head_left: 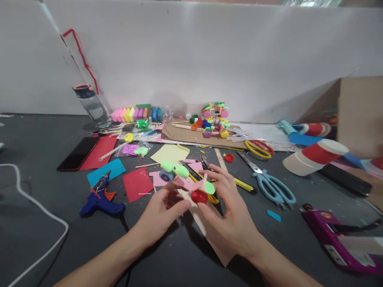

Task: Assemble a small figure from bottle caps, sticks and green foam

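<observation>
Between my two hands, above the table, is a small handmade toy car [188,183] with a pink body, a blue wheel [166,176] and a red wheel [199,196] that look like bottle caps, and bright green soft pieces. My left hand [167,211] grips the pink body from the left, its fingertips partly hidden behind it. The thumb of my right hand [229,203] rests by the red wheel, with its fingers curved around the far right end. Under the toy lie a strip of cardboard [206,227] and a yellow cutter [243,185].
A blue glue gun [103,203] lies left, near a phone [78,153] and a water bottle [92,105]. Blue-handled scissors [271,185], a paper cup [315,157] and a purple device [338,239] are on the right. Finished-looking colourful toys [216,119] stand at the back.
</observation>
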{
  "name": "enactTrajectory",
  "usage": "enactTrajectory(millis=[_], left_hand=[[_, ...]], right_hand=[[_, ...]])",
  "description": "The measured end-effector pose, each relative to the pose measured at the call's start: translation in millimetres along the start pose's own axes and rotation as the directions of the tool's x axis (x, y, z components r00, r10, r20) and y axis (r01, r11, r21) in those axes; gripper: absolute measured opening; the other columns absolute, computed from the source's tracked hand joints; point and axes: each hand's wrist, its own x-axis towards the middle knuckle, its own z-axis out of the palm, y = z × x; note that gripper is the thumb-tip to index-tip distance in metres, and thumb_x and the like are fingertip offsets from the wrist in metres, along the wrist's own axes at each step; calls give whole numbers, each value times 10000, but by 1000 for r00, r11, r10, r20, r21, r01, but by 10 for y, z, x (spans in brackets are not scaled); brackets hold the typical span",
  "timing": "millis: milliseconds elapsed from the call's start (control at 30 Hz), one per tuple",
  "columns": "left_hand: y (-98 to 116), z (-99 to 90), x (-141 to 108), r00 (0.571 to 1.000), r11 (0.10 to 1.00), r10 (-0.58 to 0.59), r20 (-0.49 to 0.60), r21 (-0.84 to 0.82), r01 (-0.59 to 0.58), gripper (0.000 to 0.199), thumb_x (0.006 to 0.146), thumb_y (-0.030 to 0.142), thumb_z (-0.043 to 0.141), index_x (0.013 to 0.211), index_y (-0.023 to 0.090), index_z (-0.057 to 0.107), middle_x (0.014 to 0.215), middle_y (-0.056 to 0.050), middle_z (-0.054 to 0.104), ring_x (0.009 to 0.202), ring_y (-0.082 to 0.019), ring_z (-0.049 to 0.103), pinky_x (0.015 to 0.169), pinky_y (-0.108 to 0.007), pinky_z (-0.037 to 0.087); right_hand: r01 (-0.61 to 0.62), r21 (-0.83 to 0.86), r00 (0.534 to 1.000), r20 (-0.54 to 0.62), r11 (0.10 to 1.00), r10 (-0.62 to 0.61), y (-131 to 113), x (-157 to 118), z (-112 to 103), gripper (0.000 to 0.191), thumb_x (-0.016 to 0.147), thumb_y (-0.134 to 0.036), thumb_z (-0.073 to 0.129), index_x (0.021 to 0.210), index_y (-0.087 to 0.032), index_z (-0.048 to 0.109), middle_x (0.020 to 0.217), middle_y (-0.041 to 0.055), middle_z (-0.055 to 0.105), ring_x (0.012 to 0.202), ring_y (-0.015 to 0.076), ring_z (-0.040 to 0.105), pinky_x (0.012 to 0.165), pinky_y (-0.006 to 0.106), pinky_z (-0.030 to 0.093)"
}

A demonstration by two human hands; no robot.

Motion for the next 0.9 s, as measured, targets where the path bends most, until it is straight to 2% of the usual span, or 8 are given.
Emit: enactTrajectory(millis=[167,267,400,467,533,633,733,900], left_hand=[[36,68,19,1000,975,-8,16,-222,11,363,794,525,719,1011,236,742,1027,-47,744,925,-194,661,884,-311,496],[19,72,25,999,958,-38,-23,-286,30,324,783,507,744,939,223,761,953,-39,760,884,-176,673,856,-280,497],[18,37,43,996,951,-78,-33,-302,65,338,760,498,772,895,188,774,881,-45,753,814,-168,667,777,-259,498],[33,19,55,995,952,-92,-42,-295,75,364,741,513,781,877,175,775,837,-46,744,776,-161,654,749,-252,494],[50,7,59,993,957,-101,-55,-278,82,380,733,524,782,855,164,772,797,-42,729,739,-143,631,723,-235,485],[59,13,43,991,966,-129,-29,-227,119,390,773,526,747,869,148,766,765,-40,706,663,-116,590,634,-213,463],[48,38,9,988,974,-153,36,-165,157,402,787,533,731,881,143,757,778,-47,705,661,-119,594,610,-210,459],[42,68,-18,978,982,-173,112,-61,181,398,820,527,697,847,133,749,720,-32,675,618,-100,541,584,-196,423]], right_hand=[[65,-48,998,-17,997,-66,-76,-11,71,157,843,-222,656,973,-245,571,1287,89,605,1358,301,420,1103,532,380],[107,-72,994,12,992,-107,-88,-11,98,196,846,-253,680,1014,-233,581,1265,113,622,1317,319,462,1073,546,393],[188,-47,976,118,981,-181,-35,9,81,445,836,-405,736,1194,-216,553,1260,128,641,1248,312,536,1061,547,415],[242,-3,952,193,970,-237,11,37,44,403,850,-394,720,1181,-221,569,1249,102,659,1205,271,579,1034,473,469],[276,34,931,239,961,-276,66,70,-3,228,898,-275,645,1119,-231,606,1195,67,685,1143,220,617,984,393,510],[266,35,946,183,963,-268,141,97,-60,194,928,-120,536,1070,-219,624,1060,56,708,1012,175,651,879,329,536],[269,19,962,50,963,-270,162,85,-84,189,928,-106,554,1092,-184,608,978,74,691,908,162,649,776,292,534],[417,2,909,-23,909,-417,83,67,-89,292,908,-109,586,1195,-158,605,929,83,683,817,164,626,698,299,513]])
